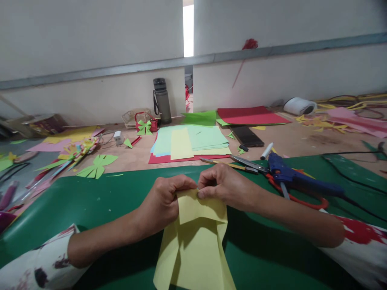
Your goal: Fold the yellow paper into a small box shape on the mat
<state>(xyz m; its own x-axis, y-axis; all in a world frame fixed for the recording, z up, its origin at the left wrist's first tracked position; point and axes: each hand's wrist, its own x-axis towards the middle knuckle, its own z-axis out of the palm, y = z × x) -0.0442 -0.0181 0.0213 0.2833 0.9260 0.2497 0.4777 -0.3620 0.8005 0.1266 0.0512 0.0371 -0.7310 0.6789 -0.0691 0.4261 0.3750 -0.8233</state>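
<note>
A folded sheet of yellow paper point(199, 249) hangs down toward me over the green mat, its upper part bent into a flap and its sides creased. My left hand point(166, 201) is closed on the top left edge of the paper, thumb and fingers pressed together. At the top edge, my right hand point(220, 183) pinches the paper with thumb and forefinger, close beside the left fingertips. Whether anything small sits between the right fingertips is hard to make out. The paper's lower end runs out of view.
Beyond my right hand lie a blue glue gun point(302, 177), scissors point(250, 163) with orange handles and a white marker point(267, 150). Stacked pale green paper point(208, 139), a phone point(247, 136) and a dark bottle point(163, 102) are farther back. Green paper cutouts point(98, 166) lie left on the green mat point(121, 197).
</note>
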